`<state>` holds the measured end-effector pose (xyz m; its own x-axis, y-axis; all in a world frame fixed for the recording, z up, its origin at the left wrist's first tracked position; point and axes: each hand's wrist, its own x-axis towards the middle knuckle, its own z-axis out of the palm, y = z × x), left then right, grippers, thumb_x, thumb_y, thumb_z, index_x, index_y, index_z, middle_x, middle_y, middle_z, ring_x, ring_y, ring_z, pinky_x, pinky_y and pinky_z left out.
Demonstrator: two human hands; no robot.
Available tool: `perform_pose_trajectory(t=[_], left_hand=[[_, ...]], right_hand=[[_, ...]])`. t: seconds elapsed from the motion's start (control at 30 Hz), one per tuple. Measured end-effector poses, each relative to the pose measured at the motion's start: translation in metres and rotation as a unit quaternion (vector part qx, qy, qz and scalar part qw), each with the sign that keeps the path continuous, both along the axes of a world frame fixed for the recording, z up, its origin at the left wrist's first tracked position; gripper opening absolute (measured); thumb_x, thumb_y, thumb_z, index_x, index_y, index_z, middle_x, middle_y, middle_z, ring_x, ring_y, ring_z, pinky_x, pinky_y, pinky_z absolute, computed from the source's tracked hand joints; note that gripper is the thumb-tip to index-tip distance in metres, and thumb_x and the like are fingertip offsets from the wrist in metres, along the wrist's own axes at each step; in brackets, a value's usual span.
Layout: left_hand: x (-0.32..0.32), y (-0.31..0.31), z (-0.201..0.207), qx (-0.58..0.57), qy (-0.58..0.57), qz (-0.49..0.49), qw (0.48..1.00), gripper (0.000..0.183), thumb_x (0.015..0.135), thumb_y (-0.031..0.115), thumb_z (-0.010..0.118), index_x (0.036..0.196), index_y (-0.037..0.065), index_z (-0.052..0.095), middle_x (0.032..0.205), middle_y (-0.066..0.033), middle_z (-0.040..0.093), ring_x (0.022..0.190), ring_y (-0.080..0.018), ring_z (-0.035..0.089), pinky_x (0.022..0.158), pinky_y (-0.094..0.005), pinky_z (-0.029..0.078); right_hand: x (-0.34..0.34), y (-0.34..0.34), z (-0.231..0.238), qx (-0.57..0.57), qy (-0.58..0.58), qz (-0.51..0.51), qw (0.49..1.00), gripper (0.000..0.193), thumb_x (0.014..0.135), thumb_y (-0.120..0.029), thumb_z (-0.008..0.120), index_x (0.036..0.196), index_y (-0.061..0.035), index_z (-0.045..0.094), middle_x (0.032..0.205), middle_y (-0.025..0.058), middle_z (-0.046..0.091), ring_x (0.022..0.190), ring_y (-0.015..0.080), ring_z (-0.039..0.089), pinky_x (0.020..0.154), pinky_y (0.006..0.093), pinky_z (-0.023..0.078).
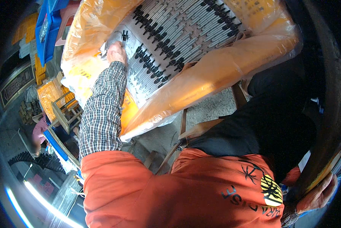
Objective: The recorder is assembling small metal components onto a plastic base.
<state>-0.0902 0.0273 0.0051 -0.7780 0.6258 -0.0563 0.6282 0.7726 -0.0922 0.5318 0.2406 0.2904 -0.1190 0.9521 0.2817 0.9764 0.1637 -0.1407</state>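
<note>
My left hand [117, 53] reaches into a plastic-lined yellow crate [212, 72] and is closed. Two black tips [124, 37] stick out past its fingers, apparently the ends of slim rods; the palm hides the rest. Beside and beneath it, rows of pale thin rods with black end pieces [166, 43] lie on paper sheets [134, 32]. Far off at the lower right, my right hand [318, 194] is beside a dark curved edge. Its fingers look stretched out, with nothing seen in them.
Blue [49, 32] and orange crates [50, 97] stand at the left, near a wooden stool [66, 112]. Another person in a striped top [39, 131] is beyond them. My dark-clothed leg [250, 121] lies near the yellow crate's front side.
</note>
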Motion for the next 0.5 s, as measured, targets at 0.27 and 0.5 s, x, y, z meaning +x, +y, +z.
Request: perform_pose_trajectory(t=[0.27,0.5], left_hand=[[0.006,0.003,0.002,-0.024,-0.013,0.017,0.999,0.022,0.068,0.015,0.058,0.088,0.007,0.063,0.089,-0.0180,0.062,0.086,-0.0341,0.059,0.076,-0.0423,0.046],[0.000,-0.001,0.010,-0.083,-0.074,0.012,0.994,0.022,0.065,0.015,0.059,0.085,0.007,0.063,0.084,-0.0181,0.063,0.084,-0.0334,0.060,0.075,-0.0405,0.046]], right_hand=[[0.000,-0.001,-0.002,-0.014,0.021,0.020,0.999,0.026,0.091,-0.019,0.049,0.108,0.0005,0.056,0.102,0.0083,0.058,0.092,0.0153,0.053,0.083,0.0264,0.041],[-0.003,-0.002,-0.007,-0.016,0.018,0.033,0.999,0.024,0.091,-0.018,0.049,0.107,-0.0010,0.057,0.102,0.0079,0.058,0.093,0.0154,0.054,0.083,0.0261,0.042]])
